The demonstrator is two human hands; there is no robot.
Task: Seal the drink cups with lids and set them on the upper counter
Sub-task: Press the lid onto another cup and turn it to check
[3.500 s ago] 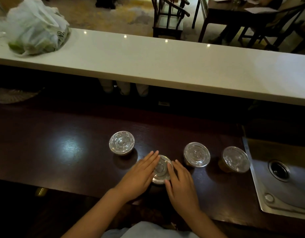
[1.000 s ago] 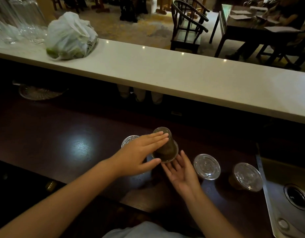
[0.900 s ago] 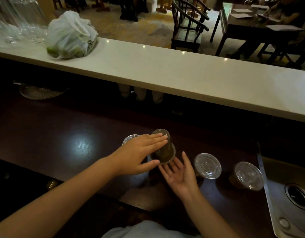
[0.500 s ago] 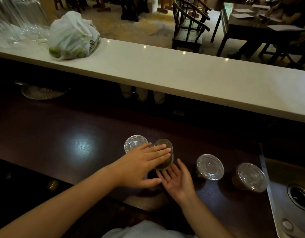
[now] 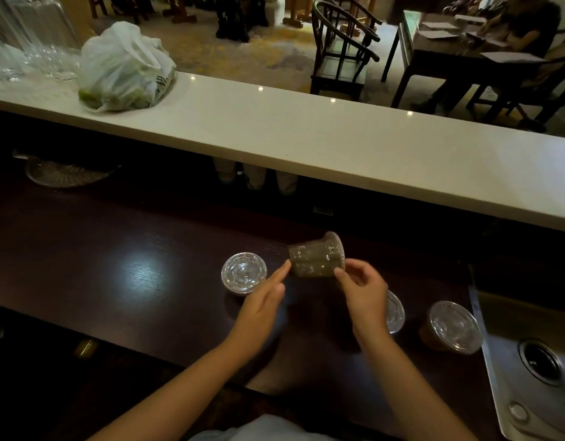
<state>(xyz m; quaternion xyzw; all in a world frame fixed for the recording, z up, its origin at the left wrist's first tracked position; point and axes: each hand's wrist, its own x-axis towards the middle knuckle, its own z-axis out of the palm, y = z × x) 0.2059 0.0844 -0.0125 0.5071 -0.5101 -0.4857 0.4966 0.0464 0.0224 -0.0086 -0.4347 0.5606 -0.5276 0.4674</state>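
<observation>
Both hands are up over the dark lower counter (image 5: 141,249) with a lidded cup (image 5: 316,260) between them. The right hand (image 5: 365,292) pinches it near the lid end with thumb and fingers; the left hand (image 5: 262,305) has fingers stretched out, fingertips touching the cup's base end. The cup is full of something brownish and lies on its side, long axis left-right, lid to the right. Three other lidded cups sit upright: one left (image 5: 243,273), one half hidden behind the right hand (image 5: 395,311), one far right (image 5: 453,326) by the sink (image 5: 529,393). The white upper counter (image 5: 338,148) has only a plastic bag (image 5: 123,70).
</observation>
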